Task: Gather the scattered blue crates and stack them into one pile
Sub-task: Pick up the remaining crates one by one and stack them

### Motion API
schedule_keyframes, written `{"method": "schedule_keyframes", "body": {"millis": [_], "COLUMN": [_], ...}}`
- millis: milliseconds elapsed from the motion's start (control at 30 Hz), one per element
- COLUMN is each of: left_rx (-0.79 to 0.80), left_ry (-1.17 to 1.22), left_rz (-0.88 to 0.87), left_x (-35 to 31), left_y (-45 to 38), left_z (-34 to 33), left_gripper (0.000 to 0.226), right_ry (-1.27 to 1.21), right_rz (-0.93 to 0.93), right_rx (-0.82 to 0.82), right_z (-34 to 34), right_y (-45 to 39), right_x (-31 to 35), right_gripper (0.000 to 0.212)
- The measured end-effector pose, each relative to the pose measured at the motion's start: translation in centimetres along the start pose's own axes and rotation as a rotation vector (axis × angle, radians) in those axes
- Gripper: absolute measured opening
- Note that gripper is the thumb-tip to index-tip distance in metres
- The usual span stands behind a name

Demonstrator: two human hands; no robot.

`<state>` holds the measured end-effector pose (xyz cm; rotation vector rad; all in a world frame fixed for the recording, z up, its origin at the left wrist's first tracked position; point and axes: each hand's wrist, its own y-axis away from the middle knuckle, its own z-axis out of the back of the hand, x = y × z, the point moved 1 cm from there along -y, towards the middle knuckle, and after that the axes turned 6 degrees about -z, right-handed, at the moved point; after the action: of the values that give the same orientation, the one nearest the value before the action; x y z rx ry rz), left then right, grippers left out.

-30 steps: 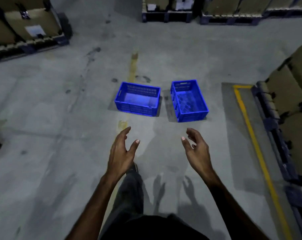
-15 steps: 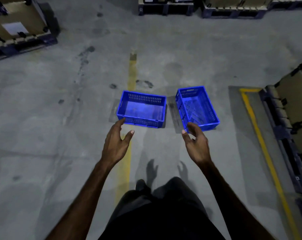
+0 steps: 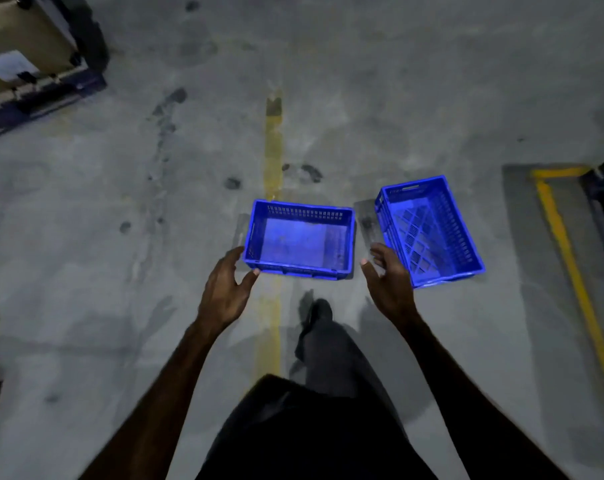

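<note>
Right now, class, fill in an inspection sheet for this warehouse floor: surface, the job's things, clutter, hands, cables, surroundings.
Surface: grey concrete floor, stained, with a worn yellow line running up the middle.
Job's things: two blue crates, both upright and empty, side by side and apart, not stacked. The left crate has a solid bottom; the right crate has a lattice bottom and sits angled.
Clutter: nothing seen.
Hands: left hand open, near the left crate's near left corner; contact cannot be told. Right hand open, between the crates, holding nothing.
Cables: nothing seen.
Surroundings: cardboard boxes on a pallet far left; yellow floor marking at right.
</note>
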<state>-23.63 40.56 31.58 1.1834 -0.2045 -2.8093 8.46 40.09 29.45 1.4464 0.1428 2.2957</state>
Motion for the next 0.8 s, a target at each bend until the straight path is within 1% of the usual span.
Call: {"method": "schedule_keyframes", "body": {"millis": [67,100,267,400,567,700,800], "left_rx": [0.007,0.017,0.046,0.071,0.118,0.154,0.171], "left_ry": [0.020,0.022,0.058,0.055,0.032,-0.025,-0.059], "left_rz": [0.056,0.076,0.162,0.243,0.289,0.320,0.337], "left_x": [0.6,1.1,4.9,10.7,20.8,31.1,37.5], "left_y": [-3.2,-5.0,-12.8,-18.6,-25.9,-31.3,-34.2], "left_z": [-0.1,-0.3,-2.2,-5.1,-11.0,-17.7,-22.4], "left_gripper": [0.068,0.068,0.057,0.054,0.052,0.053,0.056], "right_ry": [0.042,0.073,0.254,0.269,0.241,0.227,0.259], "right_rz": [-0.011,-0.019,-0.045,-0.129,-0.252,-0.348,-0.366], "right_rx": [0.025,0.040,0.136,0.146,0.099,0.051,0.023], "right_z": [-0.9,-1.4,-3.9,-7.5,-13.6,-18.5,-21.5], "right_y": [-3.5,-5.5,-13.5,-19.1,-26.3,-31.5,-35.1], "right_x": [-0.2,-0.2,-1.2,-4.6,-13.8,-22.9,-29.6], "right_gripper": [0.040,0.042,0.050,0.048,0.043,0.044,0.046]}}
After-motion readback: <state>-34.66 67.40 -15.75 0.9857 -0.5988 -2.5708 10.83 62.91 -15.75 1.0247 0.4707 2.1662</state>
